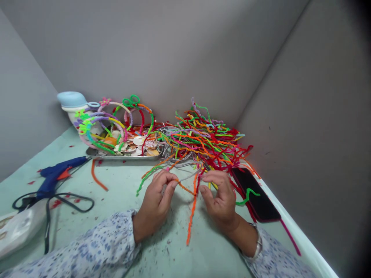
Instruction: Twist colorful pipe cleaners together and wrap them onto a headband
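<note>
At lower centre, our left hand [156, 200] and right hand [220, 199] each pinch one grey pipe cleaner [189, 176] below the colourful pile [208, 141].

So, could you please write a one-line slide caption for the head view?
Both hands, left hand and right hand, pinch a grey pipe cleaner before a colourful pipe cleaner pile.

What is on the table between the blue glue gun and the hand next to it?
An orange pipe cleaner lies on the table between the glue gun and the left hand.

The left hand [156, 200] hides part of the grey pipe cleaner [188, 177] it pinches. Left of it, the white object [17, 231] is cut off by the frame edge.
</note>
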`<state>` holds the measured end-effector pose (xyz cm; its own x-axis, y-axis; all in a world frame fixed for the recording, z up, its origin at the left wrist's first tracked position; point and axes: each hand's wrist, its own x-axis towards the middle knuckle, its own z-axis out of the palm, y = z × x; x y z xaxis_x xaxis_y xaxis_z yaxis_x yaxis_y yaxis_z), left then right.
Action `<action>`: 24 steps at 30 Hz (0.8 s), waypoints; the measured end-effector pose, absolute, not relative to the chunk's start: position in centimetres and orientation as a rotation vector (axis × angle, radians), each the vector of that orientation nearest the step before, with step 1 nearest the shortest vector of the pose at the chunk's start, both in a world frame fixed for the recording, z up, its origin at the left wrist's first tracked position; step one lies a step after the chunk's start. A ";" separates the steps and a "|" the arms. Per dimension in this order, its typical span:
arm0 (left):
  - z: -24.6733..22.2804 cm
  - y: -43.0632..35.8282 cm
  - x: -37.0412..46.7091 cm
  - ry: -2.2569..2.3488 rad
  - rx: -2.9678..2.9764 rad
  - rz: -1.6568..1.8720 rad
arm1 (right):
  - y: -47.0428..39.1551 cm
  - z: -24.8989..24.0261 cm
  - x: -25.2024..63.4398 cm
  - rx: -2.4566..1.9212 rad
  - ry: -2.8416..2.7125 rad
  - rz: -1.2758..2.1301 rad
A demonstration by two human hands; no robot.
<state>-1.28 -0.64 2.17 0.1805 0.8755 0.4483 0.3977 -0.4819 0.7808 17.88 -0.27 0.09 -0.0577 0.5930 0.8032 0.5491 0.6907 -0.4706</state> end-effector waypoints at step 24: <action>2.3 -0.2 -1.8 1.038 1.960 1.161 | -0.4 -0.8 17.3 -1.006 -1.845 0.856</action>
